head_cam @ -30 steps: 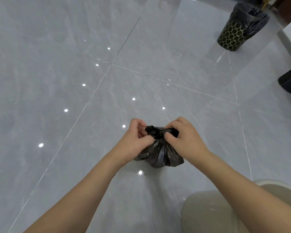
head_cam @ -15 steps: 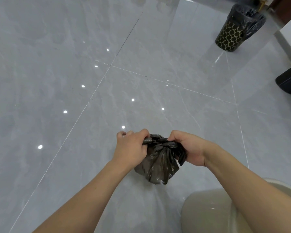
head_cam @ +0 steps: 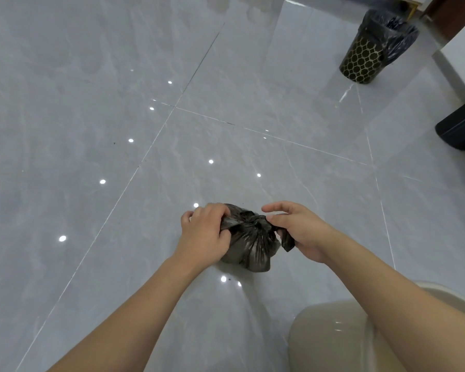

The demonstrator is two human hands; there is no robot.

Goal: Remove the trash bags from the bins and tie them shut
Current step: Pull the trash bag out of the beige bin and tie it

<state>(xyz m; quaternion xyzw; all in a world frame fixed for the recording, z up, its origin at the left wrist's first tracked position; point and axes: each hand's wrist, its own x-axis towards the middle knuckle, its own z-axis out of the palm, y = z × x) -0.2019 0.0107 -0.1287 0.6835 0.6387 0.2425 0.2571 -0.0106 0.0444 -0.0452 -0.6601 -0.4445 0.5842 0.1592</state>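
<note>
My left hand (head_cam: pixel 203 234) grips one knotted end of the black trash bag (head_cam: pixel 250 247). My right hand (head_cam: pixel 297 229) pinches the other end.

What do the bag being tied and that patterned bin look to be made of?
Bag: thin black plastic film, glossy, crinkling into fine folds. Patterned bin: rigid dark shell with gold honeycomb print, probably plastic or metal; its own black liner looks like similar film.

Glossy grey marble-tile floor (head_cam: pixel 91 103) reflecting ceiling spotlights; dark boxy object (head_cam: pixel 462 130) sitting at right edge; beige rounded seat (head_cam: pixel 330 339) showing bottom right.
</note>
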